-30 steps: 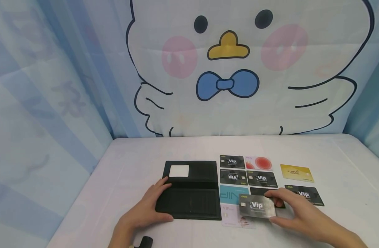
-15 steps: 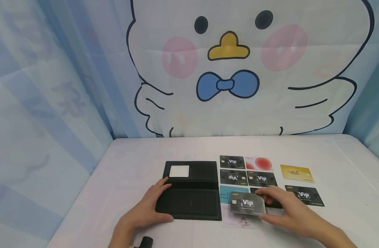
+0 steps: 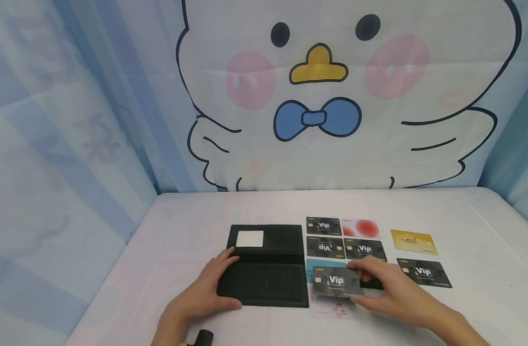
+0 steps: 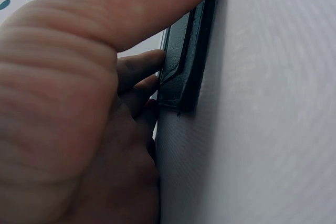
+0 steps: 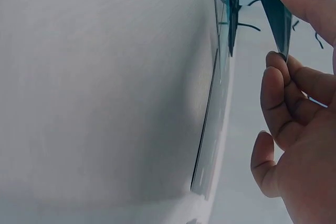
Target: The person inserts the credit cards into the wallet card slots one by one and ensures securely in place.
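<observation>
A black wallet lies unfolded flat, its card slots facing up and a white patch in its upper half. My left hand rests at its left side, fingertips on the left edge and thumb at the near left corner. My right hand pinches a dark grey "Vip" card by its right end, between thumb and fingers. In the right wrist view this card is tilted and raised above the table. It overlaps a teal card and a pale pink card in the head view.
Several cards lie right of the wallet: black Vip cards and a red-and-pink card in rows. Farther right are a gold card and another black card. A cartoon-print curtain hangs behind the white table.
My right hand has moved left with the grey Vip card, bringing it nearer the wallet. My left hand and the wallet have stayed in place.
</observation>
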Tool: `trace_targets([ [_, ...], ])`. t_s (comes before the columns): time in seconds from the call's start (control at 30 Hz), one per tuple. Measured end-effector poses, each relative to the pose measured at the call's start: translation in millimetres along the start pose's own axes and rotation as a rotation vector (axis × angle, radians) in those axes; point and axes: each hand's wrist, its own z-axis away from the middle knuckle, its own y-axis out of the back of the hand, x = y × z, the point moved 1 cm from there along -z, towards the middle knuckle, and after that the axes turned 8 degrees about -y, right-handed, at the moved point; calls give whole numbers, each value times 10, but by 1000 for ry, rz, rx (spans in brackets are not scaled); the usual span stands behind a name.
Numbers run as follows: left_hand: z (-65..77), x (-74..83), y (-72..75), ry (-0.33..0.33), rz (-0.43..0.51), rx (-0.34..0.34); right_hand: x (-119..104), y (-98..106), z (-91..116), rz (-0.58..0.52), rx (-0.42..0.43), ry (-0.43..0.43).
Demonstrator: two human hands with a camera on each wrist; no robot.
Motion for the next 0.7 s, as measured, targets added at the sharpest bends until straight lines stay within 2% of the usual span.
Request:
trace_targets([
  [0.17, -4, -9, -9, 16, 5, 1, -13, -35, -55, -15, -23, 8],
  [0.4, -15, -33, -20, 11, 5, 0, -45, -93, -120, -17, -1, 51],
  [0.7, -8, -29, -10, 2, 8, -1, -91, -100, -155, 5, -55, -16],
])
